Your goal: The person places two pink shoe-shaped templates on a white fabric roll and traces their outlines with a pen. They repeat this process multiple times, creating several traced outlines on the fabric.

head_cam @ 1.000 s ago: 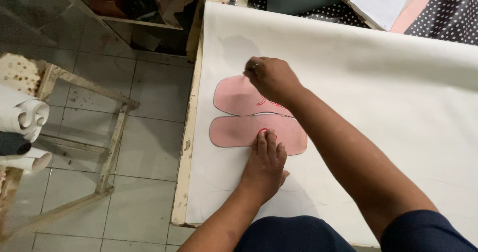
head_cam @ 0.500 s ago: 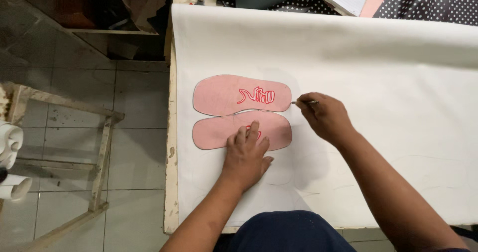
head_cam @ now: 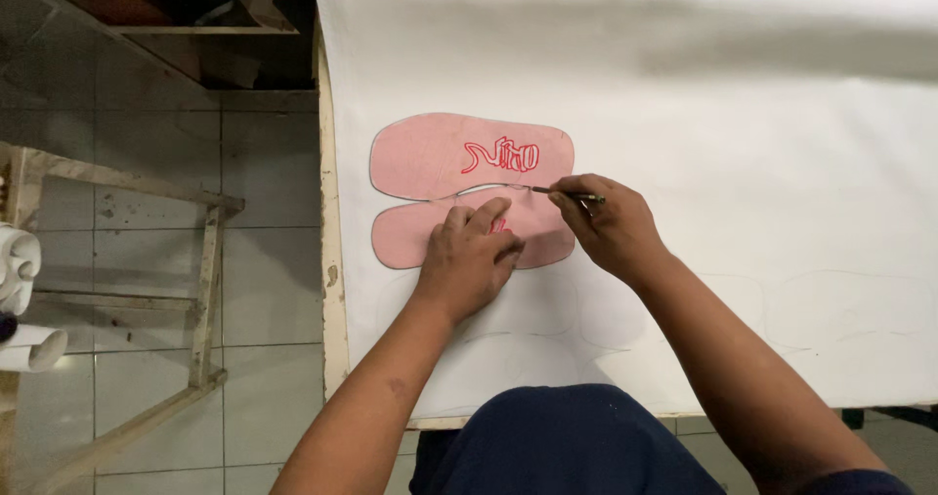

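Wooden frame (head_cam: 205, 260) at 9 o'clock on the tiled floor. Pink sole template (head_cam: 459, 177) lies flat on white sheet (head_cam: 743, 124), centre-left. Left hand (head_cam: 467, 256), fingers spread, presses its lower lobe. Right hand (head_cam: 611, 226), at 3 o'clock of template, pinches pen (head_cam: 567, 194), tip touching template edge.

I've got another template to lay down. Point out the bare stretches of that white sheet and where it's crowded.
Bare: the wide stretch of the white sheet right of the pink sole templates, and the strip above them up to the far edge. Crowded: the sheet's left part, where the left hand presses the nearer template and the right hand holds a pen. The near strip carries faint traced outlines.
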